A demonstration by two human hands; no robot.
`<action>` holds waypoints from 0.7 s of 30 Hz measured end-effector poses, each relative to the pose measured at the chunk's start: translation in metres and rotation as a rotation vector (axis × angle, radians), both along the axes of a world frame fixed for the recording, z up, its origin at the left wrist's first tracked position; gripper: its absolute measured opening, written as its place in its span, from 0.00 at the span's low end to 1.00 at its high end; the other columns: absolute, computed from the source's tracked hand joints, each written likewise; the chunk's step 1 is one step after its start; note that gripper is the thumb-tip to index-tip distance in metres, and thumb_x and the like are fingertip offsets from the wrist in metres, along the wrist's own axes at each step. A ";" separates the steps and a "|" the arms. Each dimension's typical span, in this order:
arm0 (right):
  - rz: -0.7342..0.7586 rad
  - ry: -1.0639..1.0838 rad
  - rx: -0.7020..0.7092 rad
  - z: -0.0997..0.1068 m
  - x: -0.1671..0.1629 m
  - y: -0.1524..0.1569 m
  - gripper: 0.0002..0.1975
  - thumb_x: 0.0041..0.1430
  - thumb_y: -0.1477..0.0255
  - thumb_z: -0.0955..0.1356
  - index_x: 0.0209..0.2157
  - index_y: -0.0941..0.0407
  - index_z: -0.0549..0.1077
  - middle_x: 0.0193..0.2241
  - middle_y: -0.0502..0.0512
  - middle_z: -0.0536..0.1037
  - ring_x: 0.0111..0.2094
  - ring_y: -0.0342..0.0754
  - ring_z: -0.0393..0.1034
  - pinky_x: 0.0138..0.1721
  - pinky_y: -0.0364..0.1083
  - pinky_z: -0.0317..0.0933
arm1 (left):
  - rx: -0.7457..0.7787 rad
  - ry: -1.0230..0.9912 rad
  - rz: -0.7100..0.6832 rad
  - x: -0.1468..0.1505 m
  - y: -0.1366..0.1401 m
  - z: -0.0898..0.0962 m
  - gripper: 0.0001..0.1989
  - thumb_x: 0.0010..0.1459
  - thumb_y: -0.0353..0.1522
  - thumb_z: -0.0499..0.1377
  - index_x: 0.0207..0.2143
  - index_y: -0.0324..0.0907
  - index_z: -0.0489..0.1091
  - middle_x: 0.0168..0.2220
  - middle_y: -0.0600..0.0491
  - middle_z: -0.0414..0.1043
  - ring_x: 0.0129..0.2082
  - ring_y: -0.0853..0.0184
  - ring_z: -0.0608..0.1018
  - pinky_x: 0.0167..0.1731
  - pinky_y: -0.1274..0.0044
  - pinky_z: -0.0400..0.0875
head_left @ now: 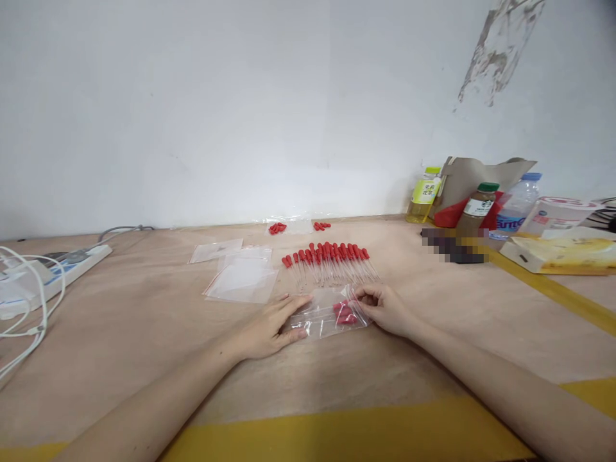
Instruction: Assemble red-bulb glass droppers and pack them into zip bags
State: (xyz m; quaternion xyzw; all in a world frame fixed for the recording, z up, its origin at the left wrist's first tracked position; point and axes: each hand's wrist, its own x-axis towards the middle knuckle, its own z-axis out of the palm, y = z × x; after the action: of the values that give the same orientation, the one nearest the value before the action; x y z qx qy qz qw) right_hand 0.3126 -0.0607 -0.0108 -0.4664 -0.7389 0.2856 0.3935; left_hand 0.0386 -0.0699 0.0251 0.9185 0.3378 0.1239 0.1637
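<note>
A clear zip bag point(315, 324) lies flat on the table between my hands, with several red rubber bulbs point(344, 313) inside at its right end. My left hand point(276, 324) rests at the bag's left end, thumb and fingers spread apart. At the right end, near the red zip line, my right hand point(382, 308) pinches the bag's edge with curled fingers. Just beyond the bag, a row of glass droppers with red bulbs point(330, 256) lies side by side, bulbs pointing away from me. Flat empty zip bags point(245, 276) are piled to the left of the droppers.
Near the wall lie bagged red bulbs point(277, 228). A power strip point(72, 276) with white cables point(43, 308) occupies the left. On the right stand a tea bottle point(423, 196), a coffee bottle point(477, 208), a water bottle point(517, 205) and a yellow wipes pack point(561, 253).
</note>
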 end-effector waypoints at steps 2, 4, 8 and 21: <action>0.035 -0.102 0.104 -0.001 0.002 0.001 0.10 0.52 0.67 0.64 0.23 0.57 0.73 0.23 0.52 0.72 0.27 0.44 0.64 0.30 0.43 0.58 | 0.012 0.005 -0.002 -0.001 0.001 0.000 0.26 0.60 0.42 0.48 0.59 0.48 0.48 0.57 0.51 0.55 0.55 0.62 0.61 0.53 0.68 0.57; 0.031 -0.128 0.124 0.000 0.007 0.003 0.09 0.52 0.68 0.64 0.25 0.56 0.75 0.26 0.53 0.74 0.29 0.45 0.65 0.32 0.44 0.58 | 0.025 0.017 -0.021 -0.001 0.002 -0.001 0.24 0.60 0.42 0.48 0.58 0.49 0.51 0.58 0.51 0.55 0.56 0.61 0.59 0.54 0.67 0.56; -0.154 -0.097 0.039 0.010 0.017 0.016 0.08 0.47 0.67 0.66 0.27 0.57 0.74 0.21 0.50 0.72 0.22 0.42 0.61 0.24 0.41 0.55 | 0.026 0.036 -0.041 -0.002 0.003 -0.003 0.22 0.60 0.42 0.48 0.56 0.50 0.55 0.59 0.52 0.53 0.58 0.62 0.57 0.56 0.67 0.53; -0.477 -0.420 0.104 0.039 -0.020 0.121 0.14 0.51 0.65 0.64 0.36 0.56 0.76 0.37 0.61 0.75 0.42 0.54 0.66 0.42 0.49 0.56 | 0.032 0.007 -0.052 -0.003 0.004 -0.005 0.20 0.60 0.41 0.49 0.53 0.44 0.60 0.58 0.49 0.55 0.57 0.63 0.58 0.55 0.68 0.55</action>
State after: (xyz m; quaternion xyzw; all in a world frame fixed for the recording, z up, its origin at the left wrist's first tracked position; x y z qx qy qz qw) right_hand 0.2929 0.0601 0.0285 -0.6546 -0.6873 0.0448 0.3116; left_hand 0.0352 -0.0661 0.0205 0.9300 0.3122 0.1218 0.1510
